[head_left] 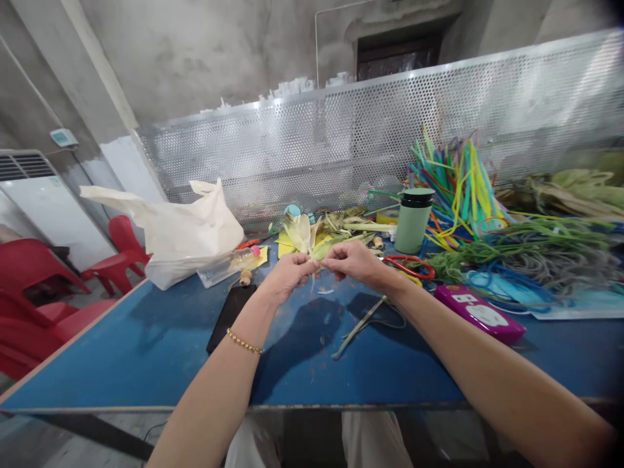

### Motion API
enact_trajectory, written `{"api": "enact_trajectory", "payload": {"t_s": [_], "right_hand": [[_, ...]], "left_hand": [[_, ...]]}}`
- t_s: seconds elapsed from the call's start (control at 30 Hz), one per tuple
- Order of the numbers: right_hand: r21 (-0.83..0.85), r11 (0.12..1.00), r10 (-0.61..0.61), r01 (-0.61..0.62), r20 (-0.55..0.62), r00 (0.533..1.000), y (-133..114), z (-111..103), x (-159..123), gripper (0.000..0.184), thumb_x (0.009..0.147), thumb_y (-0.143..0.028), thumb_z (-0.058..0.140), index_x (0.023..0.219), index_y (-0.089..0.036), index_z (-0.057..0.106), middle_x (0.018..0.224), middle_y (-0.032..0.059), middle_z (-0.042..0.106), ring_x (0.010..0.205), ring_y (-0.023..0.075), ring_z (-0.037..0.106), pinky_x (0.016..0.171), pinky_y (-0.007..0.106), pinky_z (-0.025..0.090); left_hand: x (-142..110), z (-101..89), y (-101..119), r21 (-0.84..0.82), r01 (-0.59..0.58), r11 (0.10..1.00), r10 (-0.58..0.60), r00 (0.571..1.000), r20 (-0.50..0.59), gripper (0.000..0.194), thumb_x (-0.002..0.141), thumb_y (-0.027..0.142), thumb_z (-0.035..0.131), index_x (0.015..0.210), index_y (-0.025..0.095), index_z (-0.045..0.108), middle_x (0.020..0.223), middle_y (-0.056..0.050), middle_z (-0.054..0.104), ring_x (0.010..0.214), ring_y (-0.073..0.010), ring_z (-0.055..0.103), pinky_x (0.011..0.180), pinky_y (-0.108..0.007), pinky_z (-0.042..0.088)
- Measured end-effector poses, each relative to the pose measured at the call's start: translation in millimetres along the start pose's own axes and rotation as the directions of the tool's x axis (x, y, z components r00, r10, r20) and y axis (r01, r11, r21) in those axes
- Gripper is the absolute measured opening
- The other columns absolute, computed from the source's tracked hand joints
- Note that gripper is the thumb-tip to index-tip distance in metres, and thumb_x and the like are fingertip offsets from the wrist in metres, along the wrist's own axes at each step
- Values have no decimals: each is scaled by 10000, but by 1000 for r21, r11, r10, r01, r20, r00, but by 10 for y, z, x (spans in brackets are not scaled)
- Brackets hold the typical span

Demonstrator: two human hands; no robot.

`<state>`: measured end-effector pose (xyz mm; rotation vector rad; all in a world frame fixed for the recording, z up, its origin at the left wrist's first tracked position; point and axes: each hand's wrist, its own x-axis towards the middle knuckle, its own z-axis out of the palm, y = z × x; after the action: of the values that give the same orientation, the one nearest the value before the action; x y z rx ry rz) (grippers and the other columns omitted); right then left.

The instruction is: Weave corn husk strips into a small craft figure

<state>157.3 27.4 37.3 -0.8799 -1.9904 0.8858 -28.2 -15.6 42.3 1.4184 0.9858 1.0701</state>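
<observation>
Between my two hands, raised above the middle of the table, is a pale dried corn husk [300, 234] with its leaves fanned upward. My left hand [291, 275] pinches its narrow base between thumb and fingers. From the other side my right hand [351, 262] meets it, fingers curled in a pinch at the same base, close to the left fingertips. The exact contact under the right fingers is hidden. Below the right wrist a thin dry husk strip [358, 330] lies on the blue table [195, 364].
A white plastic bag [188, 227] and a black phone [231, 315] sit on the left. To the right are red-handled scissors [414, 265], a green tumbler [414, 224], a magenta box [480, 313], green cords [550, 244] and colourful pipe cleaners [463, 182]. A perforated metal panel [273, 143] stands behind.
</observation>
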Motion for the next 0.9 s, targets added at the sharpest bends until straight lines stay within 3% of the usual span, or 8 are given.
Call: {"api": "enact_trajectory", "payload": {"t_s": [0.33,0.5,0.7,0.9], "right_hand": [[-60,998,-4,5,6,1000,13,-54,-3,225,779,-343,653,647,-162,629,495,-6,596,447,113,552,453,224,428],[-115,993,-27,25,-11,1000,-18,-48,-11,239,796,-343,636,643,-160,617,493,-7,582,452,106,521,448,222,380],[128,991,-32,31,5,999,-92,35,8,320,736,-447,716,805,-136,692,697,25,674,591,114,560,533,228,405],[134,991,0,5,-36,999,-73,74,21,303,706,-430,715,710,-136,646,531,-33,532,485,78,413,462,221,292]], "left_hand": [[1,-20,5,-21,32,999,-31,999,20,242,682,290,743,628,136,566,610,-21,571,439,-24,280,434,-208,152],[-9,-22,10,-11,23,1000,-23,1000,15,278,665,319,776,610,126,584,586,-16,554,438,-22,266,433,-214,146],[-39,12,18,-2,45,999,-45,997,70,335,634,370,824,654,114,609,605,-26,590,448,-27,296,453,-227,175],[5,11,-46,-88,40,995,-30,993,111,412,675,467,803,666,113,593,607,-27,568,448,-24,282,468,-232,141]]}}
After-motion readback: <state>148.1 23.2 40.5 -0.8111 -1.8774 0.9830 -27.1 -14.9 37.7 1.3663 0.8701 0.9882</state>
